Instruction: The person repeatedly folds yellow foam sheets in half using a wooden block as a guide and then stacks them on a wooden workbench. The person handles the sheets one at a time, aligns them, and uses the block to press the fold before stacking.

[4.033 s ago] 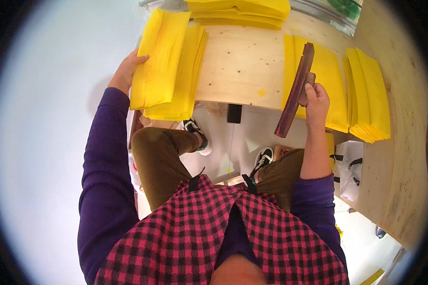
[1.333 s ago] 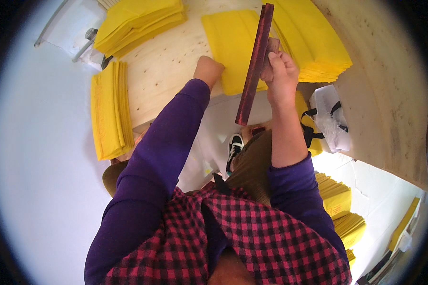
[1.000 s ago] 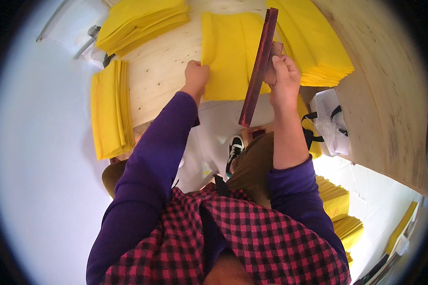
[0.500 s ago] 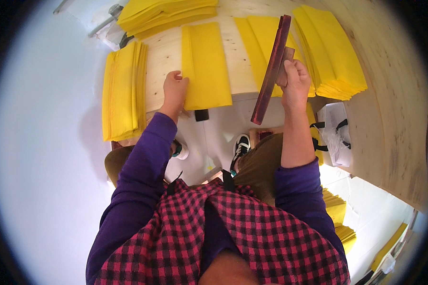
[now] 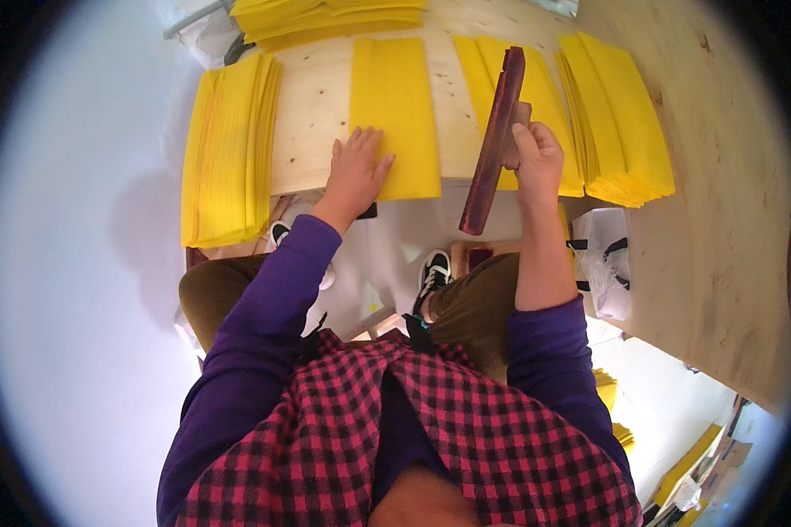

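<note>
While the left hand (image 5: pixel 356 174), fingers spread, seemingly steadies the yellow sheet (image 5: pixel 395 105), the right hand (image 5: pixel 539 162) clenches a reddish bar (image 5: pixel 496 136) right of that sheet, probably needing a leftward shift.

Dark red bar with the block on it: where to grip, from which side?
Probably best by the block, from the person's right, thumb and fingers pinching it as the right hand does. The block juts from the right side of the long, slim dark red bar, roughly midway along, so the weight should balance fairly well.
</note>
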`<state>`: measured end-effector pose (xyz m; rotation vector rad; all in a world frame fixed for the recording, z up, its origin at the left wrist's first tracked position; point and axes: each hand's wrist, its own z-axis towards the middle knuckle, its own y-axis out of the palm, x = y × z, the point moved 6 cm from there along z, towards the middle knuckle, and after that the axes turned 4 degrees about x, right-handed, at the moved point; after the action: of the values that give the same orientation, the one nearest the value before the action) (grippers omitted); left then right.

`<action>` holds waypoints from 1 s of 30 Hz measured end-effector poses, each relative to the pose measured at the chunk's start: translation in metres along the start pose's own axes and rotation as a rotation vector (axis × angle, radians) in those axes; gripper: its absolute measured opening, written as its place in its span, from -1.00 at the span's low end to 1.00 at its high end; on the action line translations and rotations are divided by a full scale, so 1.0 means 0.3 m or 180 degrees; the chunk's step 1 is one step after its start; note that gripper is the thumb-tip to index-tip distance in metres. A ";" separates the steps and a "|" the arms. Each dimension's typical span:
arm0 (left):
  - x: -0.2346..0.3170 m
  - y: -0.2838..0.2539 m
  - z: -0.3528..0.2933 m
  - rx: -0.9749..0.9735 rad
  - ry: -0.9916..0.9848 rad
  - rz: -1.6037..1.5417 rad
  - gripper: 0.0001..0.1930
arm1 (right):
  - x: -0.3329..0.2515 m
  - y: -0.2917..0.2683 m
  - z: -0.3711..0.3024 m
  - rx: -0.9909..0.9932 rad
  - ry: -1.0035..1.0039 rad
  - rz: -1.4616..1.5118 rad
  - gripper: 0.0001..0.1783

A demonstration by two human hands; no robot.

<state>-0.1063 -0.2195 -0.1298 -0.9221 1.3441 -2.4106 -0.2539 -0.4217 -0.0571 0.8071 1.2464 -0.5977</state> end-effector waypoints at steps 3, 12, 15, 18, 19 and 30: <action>-0.001 -0.031 -0.039 -0.0031 0.0045 -0.0333 -0.55 | -0.020 0.055 0.030 -0.0012 -0.0210 -0.0793 -0.77; 0.045 -0.091 -0.200 -0.0023 0.0732 -0.0581 -0.63 | 0.026 0.401 0.209 -0.0885 -0.0577 -0.3452 -0.57; 0.045 -0.091 -0.230 -0.0024 0.0933 -0.0568 -0.65 | 0.077 0.516 0.224 -0.1104 -0.0664 -0.4080 -0.56; 0.035 -0.091 -0.240 0.0055 0.1050 -0.0636 -0.66 | 0.113 0.590 0.219 -0.1237 -0.0611 -0.4482 -0.57; 0.031 -0.093 -0.242 0.0118 0.1075 -0.0718 -0.65 | 0.124 0.610 0.217 -0.1263 -0.0568 -0.4548 -0.57; -0.005 -0.095 -0.259 0.0335 0.1190 -0.0921 -0.69 | 0.232 0.675 0.191 -0.1391 -0.0412 -0.5105 -0.54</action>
<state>-0.1509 -0.1501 -0.1365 -0.7028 1.2498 -2.9613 -0.0468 -0.3453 -0.0767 -0.7796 1.6480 -1.5030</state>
